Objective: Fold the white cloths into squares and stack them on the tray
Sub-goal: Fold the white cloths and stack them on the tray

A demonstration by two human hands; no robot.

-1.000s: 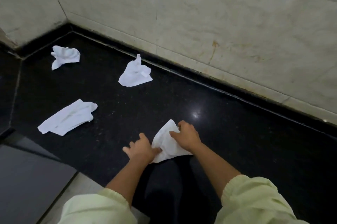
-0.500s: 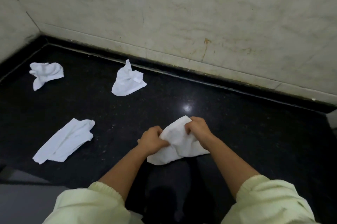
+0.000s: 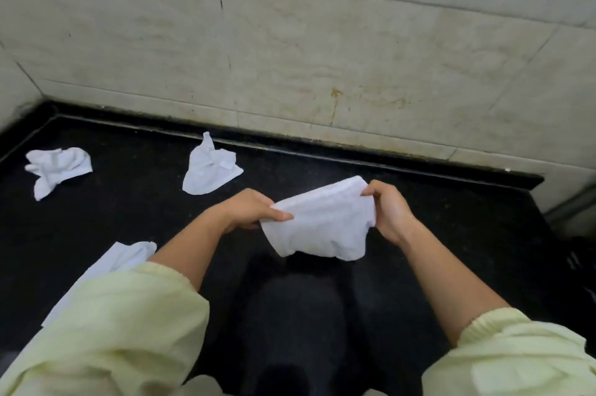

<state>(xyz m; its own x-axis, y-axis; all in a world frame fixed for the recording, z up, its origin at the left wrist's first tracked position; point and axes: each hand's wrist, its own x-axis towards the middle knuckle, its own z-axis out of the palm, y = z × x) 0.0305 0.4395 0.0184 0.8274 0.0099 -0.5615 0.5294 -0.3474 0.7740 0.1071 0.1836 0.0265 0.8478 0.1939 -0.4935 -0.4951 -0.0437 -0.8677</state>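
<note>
Pinching the held cloth (image 3: 319, 224) at 2 ends, the left hand (image 3: 248, 210) and right hand (image 3: 388, 211) hold it spread between them over the black counter (image 3: 451, 234), in front of the body at the middle of the view. The left hand grasps the cloth's left edge: its thumb lies flat on top and the other fingers curl underneath, mostly hidden by the fabric. The right hand grips the upper right corner, thumb and forefinger closed on a bunched bit of cloth, with the remaining fingertips out of sight behind it. The cloth sags in a rumpled curve below the hands. Whether its lower edge touches the counter or hangs just clear cannot be told, since only a dark shadow shows beneath it. 3 more white cloths lie unfolded on the counter to the left. The middle cloth (image 3: 209, 169) sits crumpled near the wall (image 3: 322, 56), 1 corner sticking up. The far cloth (image 3: 56, 168) lies bunched near the left corner, well apart from the hands. The near cloth (image 3: 125, 255) is the flattest, but the left sleeve (image 3: 113, 324) covers most of it, so its full shape is hidden. Both pale green sleeves are cut off by the bottom border, the right sleeve (image 3: 516, 353) at the lower right corner. At the right border a dark object (image 3: 582, 261) is cropped and too dim to make out.
</note>
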